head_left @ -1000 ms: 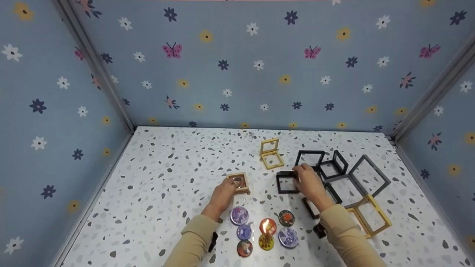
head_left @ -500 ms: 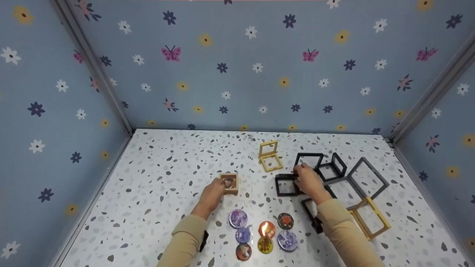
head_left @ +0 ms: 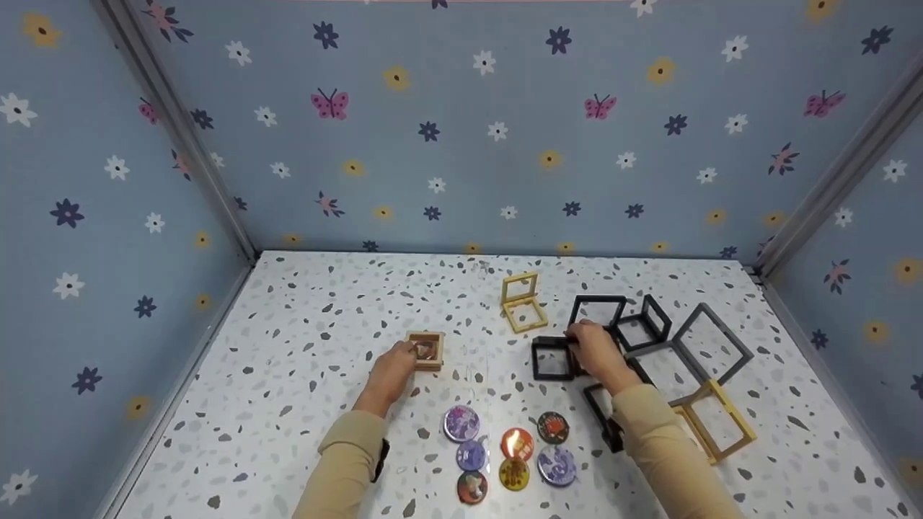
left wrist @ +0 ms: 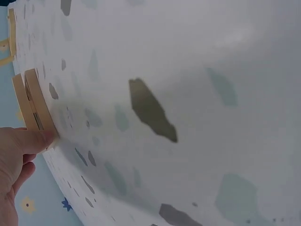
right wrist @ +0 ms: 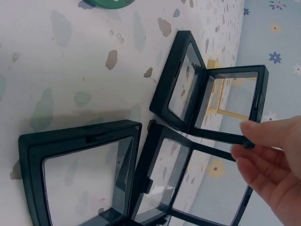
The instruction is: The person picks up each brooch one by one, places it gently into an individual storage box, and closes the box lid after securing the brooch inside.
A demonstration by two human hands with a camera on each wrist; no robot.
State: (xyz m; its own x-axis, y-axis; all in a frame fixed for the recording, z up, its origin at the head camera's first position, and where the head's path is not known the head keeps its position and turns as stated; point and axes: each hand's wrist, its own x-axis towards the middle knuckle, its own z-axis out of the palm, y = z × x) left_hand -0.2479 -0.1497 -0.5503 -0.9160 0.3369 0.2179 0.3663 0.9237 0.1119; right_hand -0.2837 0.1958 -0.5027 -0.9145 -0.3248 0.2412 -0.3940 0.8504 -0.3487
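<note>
My left hand (head_left: 389,373) grips the near-left side of a small tan display frame (head_left: 427,366) that sits on the table, with a round badge (head_left: 425,350) showing inside it. Seen from the left wrist, thumb and fingers pinch the edge of this tan frame (left wrist: 40,106), whose two halves lie together. My right hand (head_left: 600,353) pinches a corner of a black hinged display frame (head_left: 552,377). In the right wrist view, thumb and fingertips hold the raised half of that black frame (right wrist: 259,101), while its other half leans open beside it. Clear film fills both halves.
Several round badges lie near the front, among them a purple badge (head_left: 461,424) and a yellow badge (head_left: 514,474). An open gold frame (head_left: 530,327) stands behind. Other black frames (head_left: 642,331), a grey frame (head_left: 689,364) and a yellow frame (head_left: 737,416) crowd the right side. Patterned walls enclose the table.
My left hand has slid the tan frame leftward across the table. My right hand stays at the black frame with little movement. The badges lie as before.
</note>
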